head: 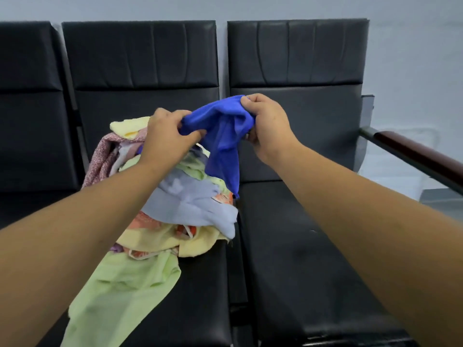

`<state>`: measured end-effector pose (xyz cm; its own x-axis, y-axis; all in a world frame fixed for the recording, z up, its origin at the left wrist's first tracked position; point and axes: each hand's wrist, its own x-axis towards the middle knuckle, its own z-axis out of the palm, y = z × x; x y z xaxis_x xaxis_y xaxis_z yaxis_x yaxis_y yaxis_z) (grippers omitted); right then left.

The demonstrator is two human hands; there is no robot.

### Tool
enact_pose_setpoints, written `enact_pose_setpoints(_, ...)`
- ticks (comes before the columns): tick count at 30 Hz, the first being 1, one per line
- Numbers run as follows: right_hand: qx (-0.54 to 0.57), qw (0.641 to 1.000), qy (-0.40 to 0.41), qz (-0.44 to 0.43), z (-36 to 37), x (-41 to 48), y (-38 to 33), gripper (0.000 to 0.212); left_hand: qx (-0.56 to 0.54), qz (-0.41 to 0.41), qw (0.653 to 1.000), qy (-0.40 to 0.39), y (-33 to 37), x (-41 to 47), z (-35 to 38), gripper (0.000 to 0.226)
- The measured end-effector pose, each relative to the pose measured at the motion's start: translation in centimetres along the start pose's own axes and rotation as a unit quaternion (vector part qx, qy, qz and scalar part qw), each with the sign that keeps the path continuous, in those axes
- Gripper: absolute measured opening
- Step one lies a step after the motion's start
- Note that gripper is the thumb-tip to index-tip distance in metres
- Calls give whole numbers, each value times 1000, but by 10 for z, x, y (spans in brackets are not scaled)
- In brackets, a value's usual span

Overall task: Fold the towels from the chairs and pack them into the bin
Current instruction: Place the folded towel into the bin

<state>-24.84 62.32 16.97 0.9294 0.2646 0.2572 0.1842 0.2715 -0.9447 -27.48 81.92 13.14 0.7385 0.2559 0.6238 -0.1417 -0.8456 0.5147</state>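
Observation:
A bright blue towel [223, 136] hangs in the air above the middle chair seat, bunched at the top with one corner dangling down. My left hand [167, 136] pinches its left end and my right hand [268, 128] grips its right end. Below them a loose pile of towels [175, 214] in yellow, pale green, grey, pink and orange lies on the middle black chair [200, 284]. A pale green towel [120, 291] spills over the seat's front edge. No bin is in view.
Three black padded chairs stand in a row against a pale wall. The right chair's seat [300, 259] is bare. A dark wooden armrest [413, 156] on a metal frame juts out at the far right. The left chair [32, 121] is partly seen.

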Motion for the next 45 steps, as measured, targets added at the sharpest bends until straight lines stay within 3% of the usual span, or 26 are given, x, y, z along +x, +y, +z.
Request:
enact_pose_setpoints(3,81,996,20,10,-25,-21,-24,23,-6,28,1000,7,33,-10,7,15)
enact_pose_setpoints(6,104,991,78,24,-61,-38,-32,35,-77,13,993,-90,67,-27,18,14)
enact_pose_setpoints(9,-14,989,132,70,-103,-59,-18,29,-114,20,969,-217,87,-53,40,22)
enact_pose_setpoints(13,-111,974,146,132,-149,-93,29,14,-188,-42,939,-284,98,-92,77,21)
enact_pose_setpoints(16,-163,964,153,144,-178,-118,69,15,-226,-59,915,-329,96,-126,109,21)
enact_pose_setpoints(19,-215,962,76,152,-189,-137,87,16,-288,-130,862,-397,94,-150,130,26)
enact_pose_setpoints(22,-215,965,-12,147,-193,-145,89,15,-319,-216,824,-415,92,-157,138,23)
enact_pose_setpoints(25,-203,965,-68,153,-193,-146,88,28,-310,-188,775,-517,84,-160,136,37)
enact_pose_setpoints(27,-181,968,-68,158,-191,-145,87,37,-278,-151,759,-569,83,-162,137,33)
enact_pose_setpoints(30,-167,972,-34,162,-191,-141,87,43,-240,-97,816,-516,85,-158,139,24)
enact_pose_setpoints(32,-223,961,-11,162,-194,-141,88,38,-220,-37,865,-449,84,-155,137,20)
enact_pose_setpoints(34,-280,946,-1,163,-198,-141,88,35,-246,-16,884,-397,83,-154,133,20)
enact_pose_setpoints(36,-268,949,0,169,-200,-140,87,27,-290,-44,886,-358,82,-154,127,15)
enact_pose_setpoints(38,-185,962,-22,201,-194,-142,83,19,-317,-67,871,-369,82,-155,122,10)
enact_pose_setpoints(40,-126,958,-57,251,-189,-142,82,48,-330,-64,840,-425,86,-159,117,16)
enact_pose_setpoints(42,-133,948,-102,271,-183,-142,85,55,-316,-39,823,-470,88,-161,115,21)
enact_pose_setpoints(45,-191,948,-96,235,-182,-142,91,23,-261,-30,847,-463,87,-161,114,16)
